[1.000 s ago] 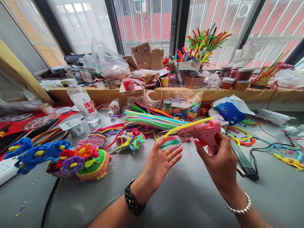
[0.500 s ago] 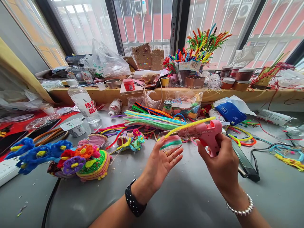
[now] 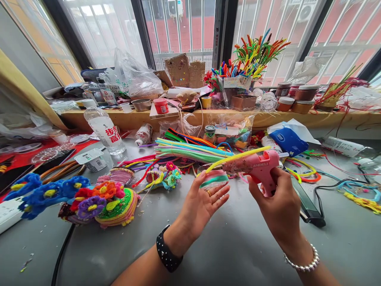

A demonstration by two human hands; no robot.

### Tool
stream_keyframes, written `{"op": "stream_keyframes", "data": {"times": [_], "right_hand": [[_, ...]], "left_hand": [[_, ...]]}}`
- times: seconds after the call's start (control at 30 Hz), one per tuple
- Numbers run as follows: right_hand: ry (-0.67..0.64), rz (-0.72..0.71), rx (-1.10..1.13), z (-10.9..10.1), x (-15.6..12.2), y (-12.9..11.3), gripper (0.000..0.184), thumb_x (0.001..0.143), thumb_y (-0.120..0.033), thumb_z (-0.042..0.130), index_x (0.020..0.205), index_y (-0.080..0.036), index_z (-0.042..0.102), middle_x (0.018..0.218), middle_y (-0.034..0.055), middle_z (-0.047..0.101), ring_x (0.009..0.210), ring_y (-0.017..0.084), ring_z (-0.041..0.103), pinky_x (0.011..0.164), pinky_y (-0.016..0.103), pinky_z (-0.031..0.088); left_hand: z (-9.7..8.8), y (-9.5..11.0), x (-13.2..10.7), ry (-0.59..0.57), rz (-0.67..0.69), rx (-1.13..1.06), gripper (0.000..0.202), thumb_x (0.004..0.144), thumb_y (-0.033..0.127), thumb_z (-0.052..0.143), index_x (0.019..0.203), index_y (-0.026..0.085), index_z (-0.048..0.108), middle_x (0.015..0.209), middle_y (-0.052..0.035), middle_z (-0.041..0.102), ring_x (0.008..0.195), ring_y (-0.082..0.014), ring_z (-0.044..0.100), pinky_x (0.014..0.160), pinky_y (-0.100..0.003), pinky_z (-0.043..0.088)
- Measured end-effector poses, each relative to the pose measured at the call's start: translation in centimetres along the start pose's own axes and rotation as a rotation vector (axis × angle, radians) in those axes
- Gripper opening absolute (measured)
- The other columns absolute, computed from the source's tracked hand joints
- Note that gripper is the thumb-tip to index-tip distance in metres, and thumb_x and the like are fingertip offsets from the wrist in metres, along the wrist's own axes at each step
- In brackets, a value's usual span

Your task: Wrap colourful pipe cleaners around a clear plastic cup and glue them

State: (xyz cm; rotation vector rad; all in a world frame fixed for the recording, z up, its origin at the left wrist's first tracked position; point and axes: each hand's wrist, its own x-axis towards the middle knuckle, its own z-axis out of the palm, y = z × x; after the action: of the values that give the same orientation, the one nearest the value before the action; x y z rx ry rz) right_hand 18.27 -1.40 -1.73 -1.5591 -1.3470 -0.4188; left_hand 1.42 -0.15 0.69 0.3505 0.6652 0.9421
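My left hand (image 3: 195, 206) is palm up with its fingers partly stretched. It holds a short round piece (image 3: 213, 179) banded in pink, green and whitish colours. At its upper edge the thumb presses the end of a yellow pipe cleaner (image 3: 238, 158), which runs up to the right in front of the glue gun's barrel. A pink glue gun (image 3: 262, 169) is gripped by my right hand (image 3: 281, 206), its nozzle aimed left at the banded piece. Whether the nozzle touches it is hidden behind the piece and the pipe cleaner.
A bundle of pipe cleaners (image 3: 190, 151) lies behind my hands. To the left stand a flower-covered pot (image 3: 116, 210) and a water bottle (image 3: 104, 129). A dark green tool (image 3: 308, 204) and a black cable (image 3: 320, 194) lie right of the glue gun. Jars line the sill (image 3: 143, 119).
Almost nothing differs. My right hand and the glue gun have shifted very slightly to the right, while my left hand keeps its hold on the banded piece.
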Motion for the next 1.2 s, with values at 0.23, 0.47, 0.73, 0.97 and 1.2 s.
{"op": "stream_keyframes", "data": {"times": [0.23, 0.47, 0.73, 0.97, 1.2], "right_hand": [[0.011, -0.016, -0.001, -0.2, 0.1, -0.1, 0.053, 0.077, -0.061, 0.051, 0.097, -0.012, 0.055, 0.07, 0.0071, 0.063, 0.048, 0.016, 0.054, 0.047, 0.028, 0.042], [0.013, -0.04, -0.02, -0.4, 0.1, -0.1, 0.05, 0.078, -0.059, 0.05, 0.095, -0.012, 0.053, 0.067, 0.0054, 0.062, 0.047, 0.016, 0.055, 0.045, 0.027, 0.041], [-0.011, 0.026, -0.018, -0.7, 0.0, 0.0, 0.052, 0.076, -0.062, 0.05, 0.095, -0.014, 0.053, 0.067, 0.0045, 0.061, 0.049, 0.016, 0.055, 0.047, 0.027, 0.043], [-0.018, 0.056, -0.047, -1.0, -0.1, 0.3, 0.052, 0.076, -0.062, 0.051, 0.096, -0.015, 0.053, 0.069, 0.0046, 0.06, 0.049, 0.015, 0.052, 0.047, 0.026, 0.041], [-0.026, 0.079, -0.046, -1.0, 0.0, 0.4, 0.052, 0.075, -0.064, 0.05, 0.096, -0.015, 0.053, 0.071, 0.0054, 0.061, 0.051, 0.016, 0.053, 0.048, 0.027, 0.042]], "left_hand": [[0.1, 0.0, 0.0, 0.021, -0.007, -0.003, 0.04, 0.083, 0.039, 0.049, 0.11, 0.01, 0.055, 0.101, -0.0156, 0.066, 0.089, -0.0188, 0.065, 0.086, -0.03, 0.049], [0.3, 0.1, -0.1, 0.005, 0.007, 0.01, 0.037, 0.083, 0.04, 0.049, 0.105, 0.012, 0.057, 0.1, -0.0152, 0.066, 0.088, -0.018, 0.065, 0.086, -0.03, 0.047], [-0.1, 0.0, -0.1, -0.017, 0.013, 0.009, 0.036, 0.083, 0.04, 0.049, 0.104, 0.013, 0.059, 0.101, -0.0144, 0.066, 0.09, -0.0186, 0.065, 0.087, -0.031, 0.046], [0.0, 0.0, -0.1, -0.013, 0.007, 0.006, 0.038, 0.083, 0.04, 0.05, 0.106, 0.011, 0.057, 0.102, -0.0153, 0.065, 0.09, -0.0187, 0.065, 0.086, -0.03, 0.047], [0.0, 0.0, -0.1, -0.02, -0.004, -0.001, 0.042, 0.083, 0.041, 0.049, 0.108, 0.008, 0.056, 0.102, -0.0158, 0.066, 0.089, -0.0187, 0.065, 0.085, -0.029, 0.048]]}}
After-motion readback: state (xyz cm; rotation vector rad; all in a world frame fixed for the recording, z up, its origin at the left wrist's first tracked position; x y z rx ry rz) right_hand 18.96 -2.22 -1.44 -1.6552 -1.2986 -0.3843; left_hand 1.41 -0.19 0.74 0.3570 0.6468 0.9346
